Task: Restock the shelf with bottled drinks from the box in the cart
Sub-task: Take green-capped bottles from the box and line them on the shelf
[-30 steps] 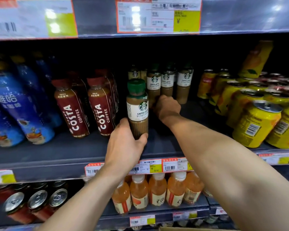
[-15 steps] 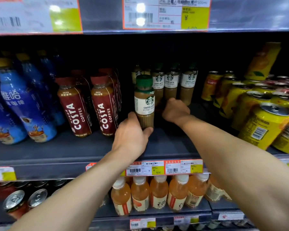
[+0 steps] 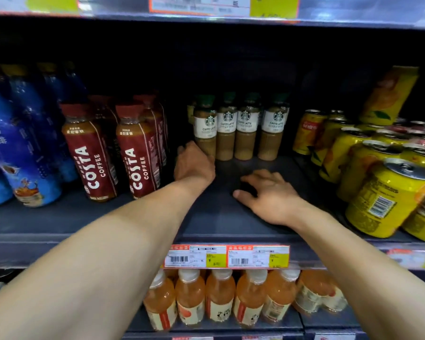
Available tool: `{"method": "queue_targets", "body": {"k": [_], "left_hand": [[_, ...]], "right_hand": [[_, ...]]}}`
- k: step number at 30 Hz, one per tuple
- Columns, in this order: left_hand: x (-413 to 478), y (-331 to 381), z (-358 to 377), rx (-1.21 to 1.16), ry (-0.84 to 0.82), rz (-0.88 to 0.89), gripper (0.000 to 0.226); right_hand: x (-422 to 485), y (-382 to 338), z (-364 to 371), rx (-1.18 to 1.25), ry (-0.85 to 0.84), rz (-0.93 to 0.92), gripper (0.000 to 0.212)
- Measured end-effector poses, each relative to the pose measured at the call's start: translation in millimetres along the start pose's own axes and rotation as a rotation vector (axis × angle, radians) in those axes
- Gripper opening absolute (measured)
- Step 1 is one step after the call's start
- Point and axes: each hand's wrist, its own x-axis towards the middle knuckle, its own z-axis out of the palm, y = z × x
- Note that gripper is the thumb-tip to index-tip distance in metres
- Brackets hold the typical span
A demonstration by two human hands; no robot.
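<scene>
On middle shelf (image 3: 219, 217) | latte bottles (image 3: 245, 133) upright at back | left hand (image 3: 194, 165) at base of leftmost bottle (image 3: 205, 128), fingers hidden, grip unclear | right hand (image 3: 268, 192) loosely curled, empty | bottles probably stiff, slick, liquid-heavy: grip mid-body

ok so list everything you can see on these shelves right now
latte bottles: four in front, more behind; green caps, white labels; back centre of middle shelf
costa bottles: two in front, more behind; dark red; left of the latte bottles
blue bottles: several; blue; far left
yellow cans: many; yellow; right side
yellow carton: one; yellow; tilted, behind the cans
orange drink bottles: six or so; orange, white caps; lower tier
price tags: two; orange and yellow; shelf edge
shelf: one; dark grey; middle tier
left hand: at leftmost latte bottle's base, grip hidden
right hand: fingers loosely spread, holds nothing
</scene>
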Motion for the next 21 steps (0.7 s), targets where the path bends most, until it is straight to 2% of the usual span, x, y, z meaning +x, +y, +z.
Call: {"method": "queue_targets", "body": {"k": [4, 8, 12, 21], "left_hand": [[8, -3, 1, 0.061, 0.043, 0.002, 0.04], [15, -3, 3, 0.105, 0.058, -0.005, 0.038], [25, -5, 5, 0.105, 0.036, -0.013, 0.039], [27, -7, 5, 0.139, 0.057, -0.032, 0.04]], "right_hand": [[-1, 3, 3, 0.0, 0.023, -0.029, 0.071], [-4, 2, 2, -0.015, 0.013, -0.037, 0.096], [-3, 2, 3, -0.043, 0.017, -0.047, 0.09], [-1, 3, 6, -0.058, 0.026, -0.059, 0.091]]}}
